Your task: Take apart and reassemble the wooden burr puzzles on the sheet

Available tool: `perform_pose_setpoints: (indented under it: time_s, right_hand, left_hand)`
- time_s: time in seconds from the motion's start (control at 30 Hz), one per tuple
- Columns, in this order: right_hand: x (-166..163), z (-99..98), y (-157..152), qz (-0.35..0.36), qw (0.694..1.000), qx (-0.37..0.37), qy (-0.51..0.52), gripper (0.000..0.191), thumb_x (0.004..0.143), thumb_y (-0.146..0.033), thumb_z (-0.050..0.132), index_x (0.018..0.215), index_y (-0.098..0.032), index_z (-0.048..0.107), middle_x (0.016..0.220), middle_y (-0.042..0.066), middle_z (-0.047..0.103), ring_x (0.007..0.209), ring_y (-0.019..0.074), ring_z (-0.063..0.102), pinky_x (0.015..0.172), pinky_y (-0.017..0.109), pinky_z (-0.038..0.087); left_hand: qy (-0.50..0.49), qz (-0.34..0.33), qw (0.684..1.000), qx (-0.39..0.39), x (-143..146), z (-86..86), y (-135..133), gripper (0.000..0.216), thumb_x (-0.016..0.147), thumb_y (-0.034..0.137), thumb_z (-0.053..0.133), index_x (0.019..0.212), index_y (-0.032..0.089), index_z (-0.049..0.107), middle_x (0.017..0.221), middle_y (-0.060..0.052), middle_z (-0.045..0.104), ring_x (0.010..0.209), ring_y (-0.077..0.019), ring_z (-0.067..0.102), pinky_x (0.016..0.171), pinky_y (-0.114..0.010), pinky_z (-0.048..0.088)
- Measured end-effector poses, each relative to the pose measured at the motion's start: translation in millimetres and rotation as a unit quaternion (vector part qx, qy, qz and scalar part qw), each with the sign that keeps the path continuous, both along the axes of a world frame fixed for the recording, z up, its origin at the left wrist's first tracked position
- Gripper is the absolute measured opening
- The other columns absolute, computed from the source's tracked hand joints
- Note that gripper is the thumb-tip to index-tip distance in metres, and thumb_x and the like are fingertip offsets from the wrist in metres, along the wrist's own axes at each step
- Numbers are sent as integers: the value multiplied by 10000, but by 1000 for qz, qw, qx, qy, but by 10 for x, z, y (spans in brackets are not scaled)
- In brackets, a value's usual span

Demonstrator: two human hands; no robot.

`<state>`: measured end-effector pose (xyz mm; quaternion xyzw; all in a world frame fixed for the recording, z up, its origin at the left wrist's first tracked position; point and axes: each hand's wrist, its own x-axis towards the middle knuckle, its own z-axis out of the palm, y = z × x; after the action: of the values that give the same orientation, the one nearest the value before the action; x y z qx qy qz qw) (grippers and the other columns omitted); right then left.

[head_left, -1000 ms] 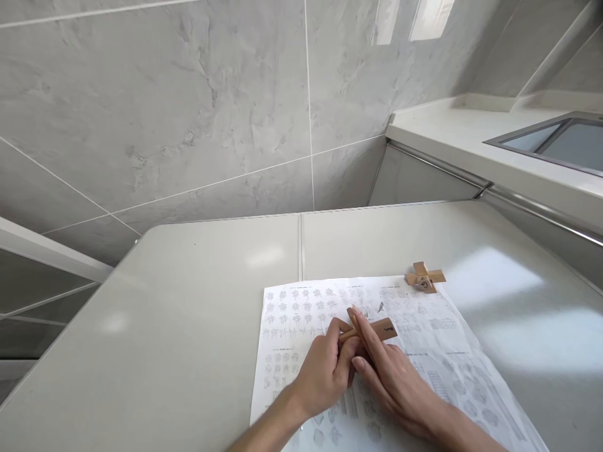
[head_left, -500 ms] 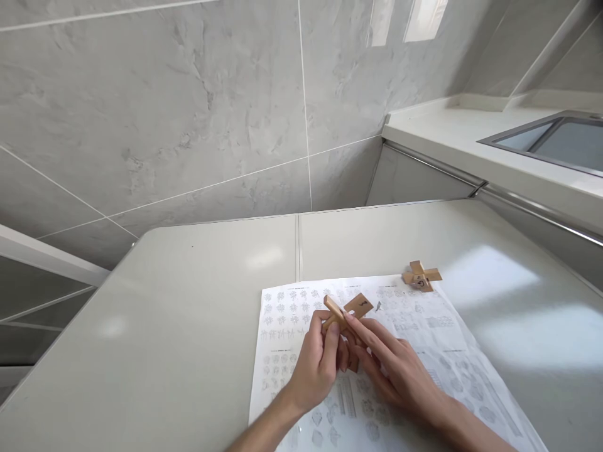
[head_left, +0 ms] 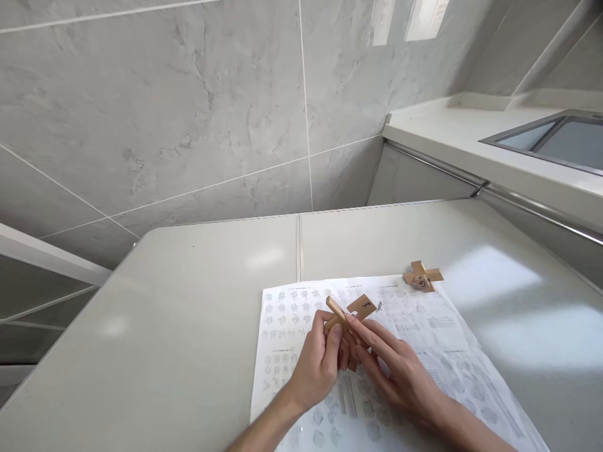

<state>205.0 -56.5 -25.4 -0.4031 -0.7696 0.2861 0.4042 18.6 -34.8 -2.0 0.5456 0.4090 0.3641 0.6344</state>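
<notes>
My left hand [head_left: 320,364] and my right hand [head_left: 400,373] meet over a printed instruction sheet [head_left: 424,351] and together grip a small wooden puzzle assembly [head_left: 351,314] of crossed brown pieces, one marked with a dark numeral. Left fingers curl round its lower left end. Right fingers pinch it from the right and below. A second cross of wooden puzzle pieces [head_left: 423,277] lies at the sheet's far right corner, out of reach of both hands.
The sheet lies on a pale grey table [head_left: 188,301] with a seam down its middle, set against a grey tiled wall [head_left: 188,113]. A higher white counter [head_left: 471,138] with a recessed sink [head_left: 556,141] runs along the right.
The puzzle assembly has been lifted and turned: the numbered piece, earlier pointing right near the sheet, now tilts upward. Both hands shifted slightly left with it.
</notes>
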Motion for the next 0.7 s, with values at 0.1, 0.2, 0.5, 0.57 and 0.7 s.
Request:
perform_pose_setpoints:
  time_s: [0.1, 0.2, 0.5, 0.57, 0.7]
  right_hand:
    - [-7, 22, -2, 9, 1000, -5, 6, 678, 1135, -128, 406, 1741, -403, 276, 1263, 132, 681, 823, 216, 744, 636, 336, 638]
    - [-6, 55, 5, 15, 1000, -9, 4, 665, 1137, -128, 415, 1736, -392, 291, 1220, 123, 691, 804, 210, 741, 636, 329, 635]
    - [39, -14, 31, -68, 991, 93, -63, 660, 1135, -116, 494, 1715, -395, 347, 1143, 81, 788, 676, 168, 748, 549, 271, 571]
    - [36, -31, 25, -93, 987, 106, -72, 656, 1125, -102, 514, 1703, -383, 384, 1140, 80, 809, 665, 171, 760, 542, 273, 575]
    - [28, -51, 18, -114, 983, 120, -82, 605, 1114, -93, 525, 1666, -334, 469, 1138, 89, 837, 647, 181, 770, 537, 291, 595]
  left_hand:
    - [7, -3, 1000, 3, -5, -11, 5, 413, 1142, 627, 400, 1088, 227, 487, 693, 58, 525, 631, -157, 521, 654, -312, 470]
    - [15, -16, 1000, 1, -12, -16, 5, 390, 1156, 590, 397, 1068, 223, 500, 678, 51, 549, 612, -152, 513, 644, -312, 458]
    - [22, -43, 999, 4, -8, 13, -9, 357, 1163, 539, 422, 1130, 207, 552, 735, 31, 567, 644, -143, 504, 626, -288, 428]
    - [33, -44, 998, 13, -7, 6, -19, 334, 1157, 517, 456, 1113, 205, 565, 734, 26, 577, 621, -135, 490, 594, -279, 398]
    - [50, -37, 998, 28, -5, -10, -41, 297, 1144, 480, 502, 1121, 198, 592, 749, 9, 617, 628, -140, 535, 585, -271, 419]
